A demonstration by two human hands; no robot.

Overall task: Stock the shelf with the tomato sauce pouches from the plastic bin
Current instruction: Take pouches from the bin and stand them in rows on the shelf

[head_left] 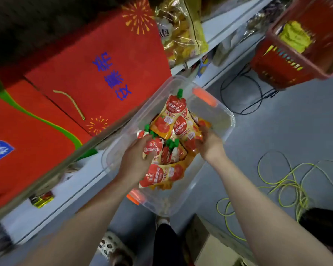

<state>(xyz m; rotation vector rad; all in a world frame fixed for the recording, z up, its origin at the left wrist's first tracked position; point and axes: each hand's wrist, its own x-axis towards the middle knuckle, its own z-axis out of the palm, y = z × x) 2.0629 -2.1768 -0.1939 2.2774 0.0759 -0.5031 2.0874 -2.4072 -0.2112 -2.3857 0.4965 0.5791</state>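
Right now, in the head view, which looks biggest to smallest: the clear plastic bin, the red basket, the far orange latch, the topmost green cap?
1. clear plastic bin
2. red basket (cut off by the frame, farther away: true size unsure)
3. orange latch
4. green cap

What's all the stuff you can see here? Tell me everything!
plastic bin: one, clear, orange latches, on the floor beside the shelf
tomato sauce pouches: a heap, red-yellow, green caps, in the plastic bin
boxes: at least two, red, on the shelf
snack bag: one, yellow, further along the shelf
basket: one, red, upper right
cables: two, black and yellow-green, on the floor
left hand: gripping a pouch in the plastic bin
right hand: on the pouches, grip hidden
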